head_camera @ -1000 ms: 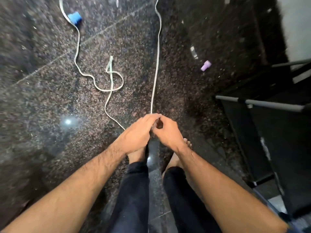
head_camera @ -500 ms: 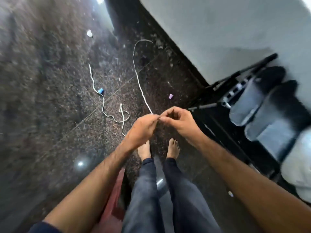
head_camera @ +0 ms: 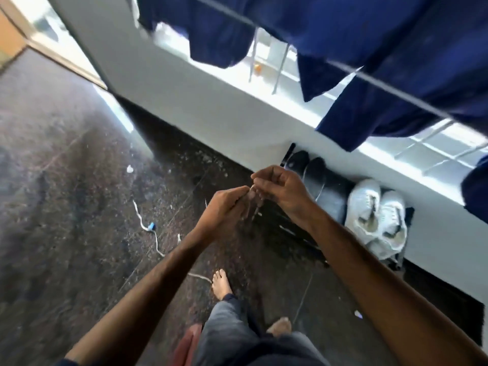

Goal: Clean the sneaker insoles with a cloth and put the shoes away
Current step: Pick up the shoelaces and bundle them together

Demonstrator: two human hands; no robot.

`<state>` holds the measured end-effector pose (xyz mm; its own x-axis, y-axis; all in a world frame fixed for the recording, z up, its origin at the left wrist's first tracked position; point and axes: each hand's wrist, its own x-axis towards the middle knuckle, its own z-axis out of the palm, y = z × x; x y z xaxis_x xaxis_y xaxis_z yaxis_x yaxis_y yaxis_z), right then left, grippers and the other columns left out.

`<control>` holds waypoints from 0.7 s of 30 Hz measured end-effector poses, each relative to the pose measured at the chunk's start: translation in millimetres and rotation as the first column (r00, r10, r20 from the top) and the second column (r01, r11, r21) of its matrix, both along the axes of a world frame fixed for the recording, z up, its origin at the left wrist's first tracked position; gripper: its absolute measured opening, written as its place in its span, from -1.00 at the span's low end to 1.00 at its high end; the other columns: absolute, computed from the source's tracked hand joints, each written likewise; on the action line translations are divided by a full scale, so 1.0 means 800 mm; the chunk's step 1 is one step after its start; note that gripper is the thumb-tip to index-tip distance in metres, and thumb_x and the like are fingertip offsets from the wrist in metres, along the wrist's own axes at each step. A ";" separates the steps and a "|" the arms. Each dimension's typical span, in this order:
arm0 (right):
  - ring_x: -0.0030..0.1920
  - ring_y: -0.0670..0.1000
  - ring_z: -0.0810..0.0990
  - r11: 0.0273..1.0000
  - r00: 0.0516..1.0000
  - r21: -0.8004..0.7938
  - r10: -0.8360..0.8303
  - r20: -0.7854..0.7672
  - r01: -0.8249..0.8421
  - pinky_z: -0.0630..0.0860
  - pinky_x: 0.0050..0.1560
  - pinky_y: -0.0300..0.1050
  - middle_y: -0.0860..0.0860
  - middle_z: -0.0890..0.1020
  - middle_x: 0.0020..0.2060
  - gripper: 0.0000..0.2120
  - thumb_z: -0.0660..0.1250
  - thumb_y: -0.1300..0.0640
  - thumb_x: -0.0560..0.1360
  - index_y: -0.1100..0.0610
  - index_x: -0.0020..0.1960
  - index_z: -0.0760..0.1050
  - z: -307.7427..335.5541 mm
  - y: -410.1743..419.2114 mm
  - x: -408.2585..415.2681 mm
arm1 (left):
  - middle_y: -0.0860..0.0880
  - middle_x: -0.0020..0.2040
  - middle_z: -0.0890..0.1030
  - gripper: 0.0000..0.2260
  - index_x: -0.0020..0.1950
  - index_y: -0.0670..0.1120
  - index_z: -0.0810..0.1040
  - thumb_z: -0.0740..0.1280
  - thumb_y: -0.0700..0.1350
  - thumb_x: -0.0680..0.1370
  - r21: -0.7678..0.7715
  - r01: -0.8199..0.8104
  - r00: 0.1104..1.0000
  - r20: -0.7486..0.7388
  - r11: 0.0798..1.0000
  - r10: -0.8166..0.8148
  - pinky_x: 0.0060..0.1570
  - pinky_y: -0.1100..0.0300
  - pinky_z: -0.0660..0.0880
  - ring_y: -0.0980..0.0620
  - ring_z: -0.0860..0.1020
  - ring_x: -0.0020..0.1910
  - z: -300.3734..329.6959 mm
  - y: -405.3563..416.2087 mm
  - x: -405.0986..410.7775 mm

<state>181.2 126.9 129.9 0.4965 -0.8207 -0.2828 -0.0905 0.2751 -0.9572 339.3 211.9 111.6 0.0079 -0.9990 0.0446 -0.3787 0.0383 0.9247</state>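
Hands [head_camera: 253, 196] still pinched the cord [head_camera: 155, 241] together; view had lifted, white sneakers [head_camera: 375, 217] now at 3 o'clock.

Both forearms are bare from wrist to near the elbow, the left hand [head_camera: 224, 210] and right hand [head_camera: 280, 188] without rings, watch or gloves. At about 7 o'clock a sliver of dark navy sleeve [head_camera: 64, 362] shows on the left arm (only its edge is visible). The legs wear dark grey-blue trousers [head_camera: 237, 336] with loose cuffs, and both feet [head_camera: 221, 283] are bare.
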 end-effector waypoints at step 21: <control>-0.44 -0.11 0.34 0.990 0.986 -0.081 -0.101 0.132 0.112 0.43 -0.26 -0.19 -0.09 0.41 -0.48 -0.70 0.15 0.14 0.72 0.19 -0.11 0.51 0.129 0.093 -0.351 | -0.18 -0.28 0.66 -0.68 0.04 -0.21 0.67 0.17 -0.07 0.63 0.002 0.208 0.580 -0.805 0.978 -0.122 -0.28 0.06 0.64 -0.07 0.64 -0.36 0.234 -0.057 -0.360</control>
<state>-99.3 201.6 233.4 0.4325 -0.8895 -0.1474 0.0586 0.1909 -0.9799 51.6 166.5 298.4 -0.1682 -0.9856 0.0184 0.5167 -0.0722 0.8531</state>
